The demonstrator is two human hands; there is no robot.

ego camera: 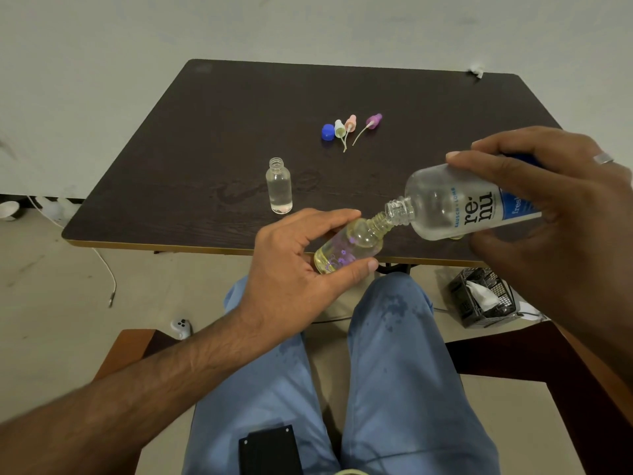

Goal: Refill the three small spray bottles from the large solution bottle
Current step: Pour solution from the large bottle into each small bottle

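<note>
One small spray bottle [279, 186] stood upright on the worktop [205, 132], uncapped and holding clear liquid nearly to its shoulder, so it looked already refilled. A second, the floral-printed bottle [346, 248], was tilted in the left hand [291, 269], whose grip was wrapped round its body just off the near edge of the worktop. The right hand [548, 200] clamped the large solution bottle [455, 204], tipped so its open neck met the smaller mouth (a pour in hand, I judged). The third small bottle could not be seen. Three spray heads [352, 126] and a blue cap [327, 132] lay well apart from the bottles, so recapping remained.
</note>
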